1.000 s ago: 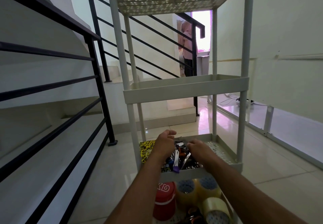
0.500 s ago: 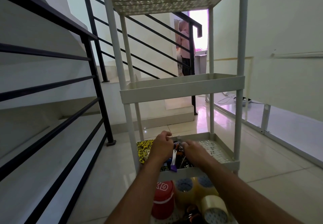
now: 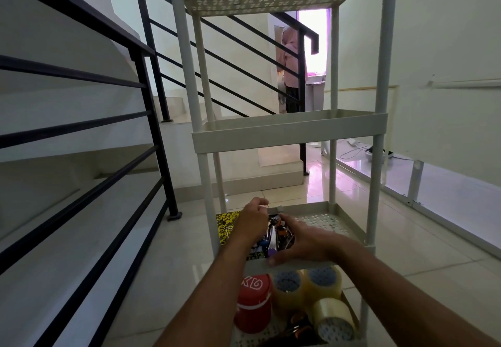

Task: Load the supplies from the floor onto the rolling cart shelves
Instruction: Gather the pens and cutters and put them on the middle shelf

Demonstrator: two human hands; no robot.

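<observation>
Cream plastic is what I am working against: the rolling cart (image 3: 378, 170) fills the middle of the frame, and both my hands are at its third shelf (image 3: 306, 265), low in the centre. The supplies in hand are a heap of small tools (image 3: 276, 234), dark metal with a purple handle (image 3: 271, 252) at the near end, lying on the left half of that shelf. My right hand (image 3: 303, 241) lies flat over the heap, fingers straight and spread, thumb resting on the front rim. My left hand (image 3: 253, 220) is curled at the far end of the heap; whether it pinches a piece I cannot tell from this angle.

To do this well, I judge it best to press the heap down and nudge it back from the rim, so nothing slides off when the cart rolls, and to leave the perforated right half for the next load. Sharp ends should point away from my fingers.

On the bottom shelf (image 3: 241, 340), lower centre, stand a red canister (image 3: 253, 303) and three rolls of clear packing tape (image 3: 288, 292). White letters on the canister read, as near as I can make out, "KD". A yellow-and-black patterned cover (image 3: 227, 224) pokes out left of the heap; its print is too small to read.
</observation>
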